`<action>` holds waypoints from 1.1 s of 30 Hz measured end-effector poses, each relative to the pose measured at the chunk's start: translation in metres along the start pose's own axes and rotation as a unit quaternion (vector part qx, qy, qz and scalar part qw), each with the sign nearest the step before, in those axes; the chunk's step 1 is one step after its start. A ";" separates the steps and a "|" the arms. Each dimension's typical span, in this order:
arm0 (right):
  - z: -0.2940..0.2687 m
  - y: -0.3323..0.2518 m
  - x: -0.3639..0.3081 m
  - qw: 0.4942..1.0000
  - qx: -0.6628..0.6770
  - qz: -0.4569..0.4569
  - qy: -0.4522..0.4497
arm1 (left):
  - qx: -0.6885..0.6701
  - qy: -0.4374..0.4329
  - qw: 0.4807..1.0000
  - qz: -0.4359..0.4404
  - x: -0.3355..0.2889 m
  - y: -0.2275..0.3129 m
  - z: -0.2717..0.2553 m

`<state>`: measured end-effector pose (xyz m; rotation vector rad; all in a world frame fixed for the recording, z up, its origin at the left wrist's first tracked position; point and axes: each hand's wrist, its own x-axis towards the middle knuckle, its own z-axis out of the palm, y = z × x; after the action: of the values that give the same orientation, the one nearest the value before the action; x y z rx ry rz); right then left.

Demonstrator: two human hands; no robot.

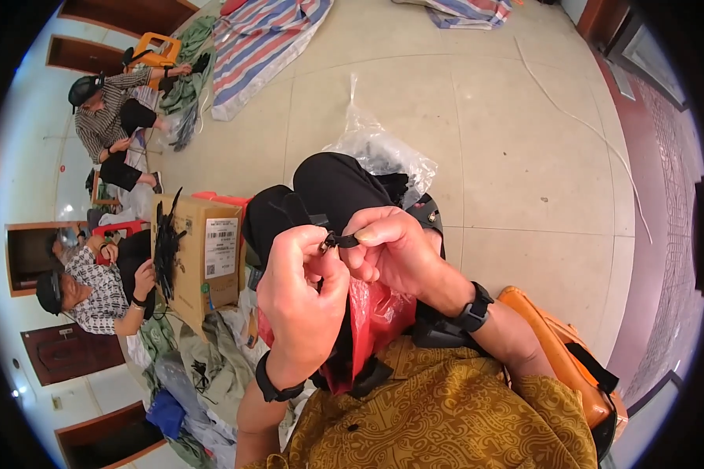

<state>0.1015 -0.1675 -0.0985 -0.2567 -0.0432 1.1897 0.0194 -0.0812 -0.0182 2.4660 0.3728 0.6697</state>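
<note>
My left hand (301, 293) and my right hand (391, 250) meet in front of my lap, both pinching one small black strap piece with a metal ring (338, 241). The fingertips of both hands close around it. A red plastic bag (371, 316) lies in my lap beneath the hands, over my black trousers (328, 187). Each wrist wears a black band.
A cardboard box (203, 250) with a bunch of black straps (166, 246) stands at my left. Two other people sit at the far left, working with their hands. A clear plastic bag (383, 152) lies beyond my knees. An orange stool (563, 352) is at my right. Striped tarps lie on the tiled floor.
</note>
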 end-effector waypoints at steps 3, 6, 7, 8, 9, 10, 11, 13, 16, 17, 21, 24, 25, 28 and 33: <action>-0.001 0.001 0.001 1.000 0.004 0.004 0.000 | -0.014 -0.004 1.000 -0.014 -0.001 0.000 0.000; -0.001 0.002 0.001 1.000 0.014 -0.002 -0.011 | -0.002 -0.006 1.000 -0.017 0.000 0.001 0.000; -0.001 0.001 0.001 1.000 0.012 0.000 -0.006 | -0.002 -0.006 1.000 -0.017 0.000 0.001 -0.001; 0.000 0.001 0.001 1.000 0.010 0.001 -0.002 | 0.000 -0.008 1.000 -0.018 0.001 0.002 -0.001; 0.000 0.001 0.001 1.000 0.010 0.002 -0.002 | 0.001 -0.010 1.000 -0.019 0.002 0.002 -0.002; 0.000 0.001 0.000 1.000 0.001 -0.002 0.002 | 0.001 -0.010 1.000 -0.020 0.002 0.002 -0.002; 0.001 0.001 0.000 1.000 -0.007 -0.006 0.006 | -0.003 -0.008 1.000 -0.019 0.002 0.002 -0.001; 0.001 0.001 0.000 1.000 -0.013 -0.007 0.007 | -0.006 -0.005 1.000 -0.019 0.002 0.003 -0.002; 0.002 0.000 -0.001 1.000 -0.017 -0.007 0.010 | -0.010 -0.014 0.999 -0.029 0.002 0.002 -0.003; 0.002 0.000 -0.001 1.000 -0.016 -0.006 0.012 | -0.022 -0.016 0.999 -0.035 0.002 0.002 -0.003; 0.003 0.000 -0.001 1.000 -0.022 -0.008 0.013 | -0.042 -0.017 0.998 -0.050 0.002 0.002 -0.004; 0.004 -0.001 -0.002 1.000 -0.020 -0.008 0.016 | -0.044 -0.022 0.997 -0.062 0.002 0.002 -0.005; 0.004 -0.001 -0.002 0.999 -0.025 -0.009 0.019 | -0.044 -0.021 0.997 -0.062 0.002 0.002 -0.005; 0.005 -0.001 -0.002 0.999 -0.026 -0.010 0.019 | -0.039 -0.022 0.998 -0.051 0.002 0.000 -0.006; 0.003 0.000 -0.001 1.000 -0.019 -0.011 0.016 | -0.062 -0.030 0.996 -0.065 0.003 -0.001 -0.006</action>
<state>0.1010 -0.1680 -0.0955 -0.3072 -0.0406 1.1638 0.0185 -0.0767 -0.0137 2.3160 0.4517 0.5475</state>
